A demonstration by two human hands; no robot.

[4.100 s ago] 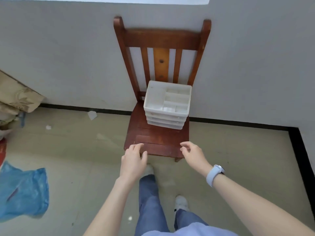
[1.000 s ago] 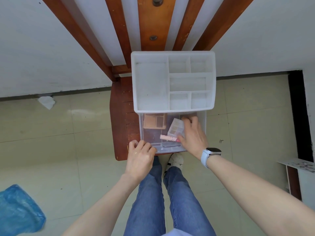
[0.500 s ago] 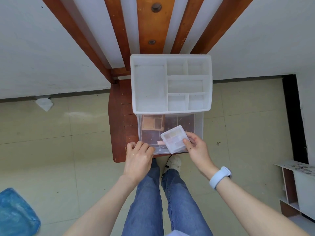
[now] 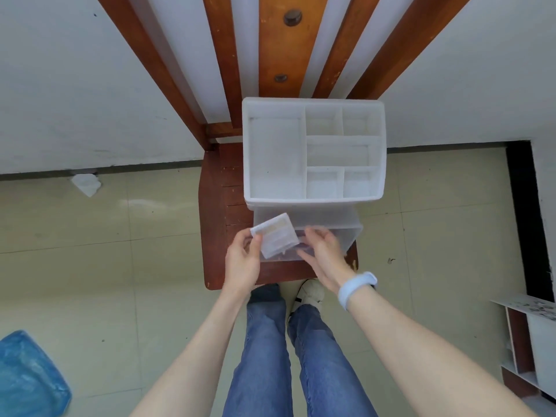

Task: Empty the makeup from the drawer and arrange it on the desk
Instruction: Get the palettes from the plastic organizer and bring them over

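A white plastic organizer (image 4: 246, 152) with divided top compartments stands on a wooden chair (image 4: 215, 236). Its clear drawer (image 4: 352, 234) is pulled out toward me. My left hand (image 4: 242, 261) pinches a small clear makeup case (image 4: 276, 239) by its left edge and holds it above the drawer's left side. My right hand (image 4: 323, 251) reaches into the drawer with fingers relaxed and holds nothing that I can see. Both hands and the case hide most of the drawer's contents.
The chair stands against a grey wall on a tiled floor. A blue plastic bag (image 4: 28, 379) lies at the lower left, a crumpled paper scrap (image 4: 86, 184) by the baseboard. A white shelf unit (image 4: 540, 341) stands at the right edge. My legs are below the chair.
The clear case passed from my right hand to my left, which let go of the drawer front. My right hand moved back over the drawer.
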